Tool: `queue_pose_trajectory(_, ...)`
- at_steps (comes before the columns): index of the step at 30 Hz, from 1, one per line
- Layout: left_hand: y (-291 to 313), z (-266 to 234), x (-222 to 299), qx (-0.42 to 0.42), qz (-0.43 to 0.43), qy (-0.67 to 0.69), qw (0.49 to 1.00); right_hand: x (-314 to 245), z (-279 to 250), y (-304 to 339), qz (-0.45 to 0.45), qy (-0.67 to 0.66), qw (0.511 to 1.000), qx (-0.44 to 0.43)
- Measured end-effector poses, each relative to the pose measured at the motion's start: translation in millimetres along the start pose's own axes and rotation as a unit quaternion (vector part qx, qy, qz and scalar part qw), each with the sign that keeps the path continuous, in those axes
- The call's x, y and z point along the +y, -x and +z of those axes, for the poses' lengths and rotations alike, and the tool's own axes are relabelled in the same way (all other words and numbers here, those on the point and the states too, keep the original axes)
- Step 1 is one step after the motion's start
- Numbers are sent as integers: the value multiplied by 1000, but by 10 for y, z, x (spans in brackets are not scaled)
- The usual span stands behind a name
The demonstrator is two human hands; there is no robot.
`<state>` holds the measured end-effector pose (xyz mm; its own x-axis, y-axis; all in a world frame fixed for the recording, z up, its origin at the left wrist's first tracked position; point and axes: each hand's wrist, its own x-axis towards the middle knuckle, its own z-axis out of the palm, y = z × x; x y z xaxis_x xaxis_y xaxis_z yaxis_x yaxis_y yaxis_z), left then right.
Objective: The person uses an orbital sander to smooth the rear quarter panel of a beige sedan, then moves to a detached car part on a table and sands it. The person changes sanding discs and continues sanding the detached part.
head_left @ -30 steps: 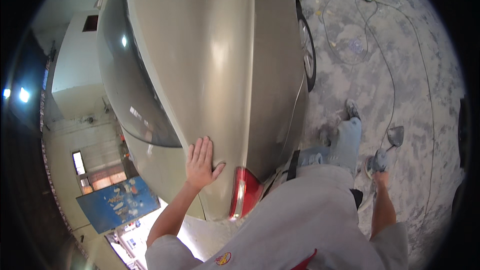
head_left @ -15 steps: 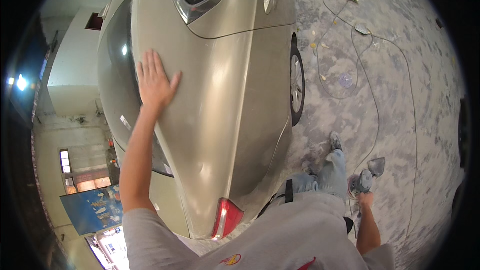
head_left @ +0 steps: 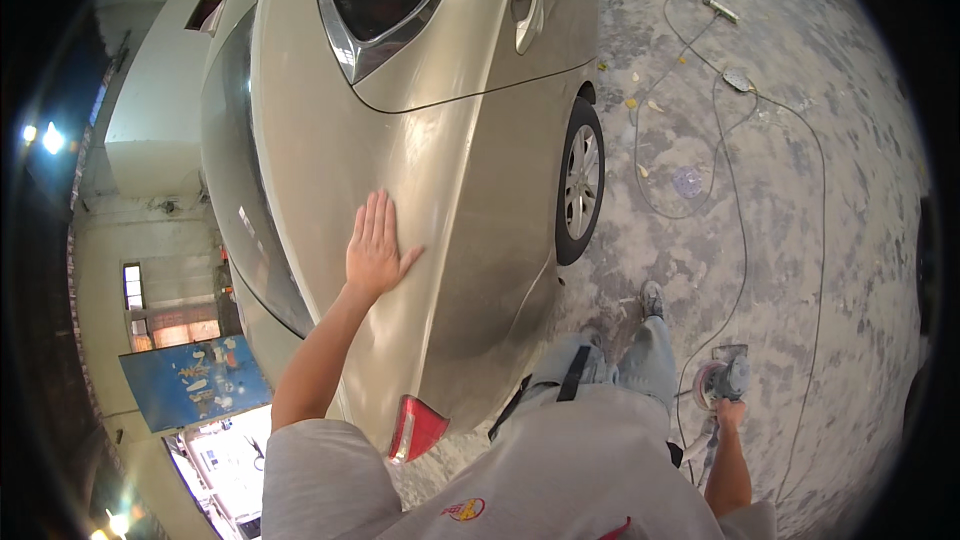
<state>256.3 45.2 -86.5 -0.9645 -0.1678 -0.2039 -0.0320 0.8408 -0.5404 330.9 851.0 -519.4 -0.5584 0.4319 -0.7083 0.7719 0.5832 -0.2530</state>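
Well left of the left fingers stands a blue rectangular board with pale patches (head_left: 200,385). Nearer to them curves the dark glass rear window (head_left: 238,170) of a beige-gold, glossy metal car (head_left: 480,190). The left hand (head_left: 375,252) lies palm down on the car's rear side panel, four fingers straight and nearly together, thumb spread rightward, grasping nothing. The car's body spreads under and around these fingers; its long axis runs roughly the way they point, the rear end behind the wrist. There, behind them, sits a red wedge-shaped tail light (head_left: 418,430); to their right is a black-tyred, silver-spoked wheel (head_left: 580,180).

Farther right, the right hand (head_left: 731,416) is curled around a grey round-headed power tool (head_left: 737,376); its individual fingers are too small to tell. The tool's head points forward, away from the wrist, its long axis roughly continuing the forearm, its reddish-edged disc on the left.
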Motion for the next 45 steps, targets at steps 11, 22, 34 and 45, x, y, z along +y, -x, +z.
queue_pose_trajectory(11, -1044, -530, -1720, 233, -231, 22, 944, -674, -548, 88, -132, 282, 950, -18)
queue_pose_trajectory(22, -1074, -421, -1935, 303, -297, 185, 886, -2630, -272, -889, -315, 758, 522, -230)
queue_pose_trajectory(34, -1043, -407, -1947, 263, -304, 86, 911, -4736, 305, -806, -447, 636, 628, -43)
queue_pose_trajectory(45, -1047, -360, -2061, 269, -285, 9, 920, -4055, -111, 46, -465, 494, 726, -115)
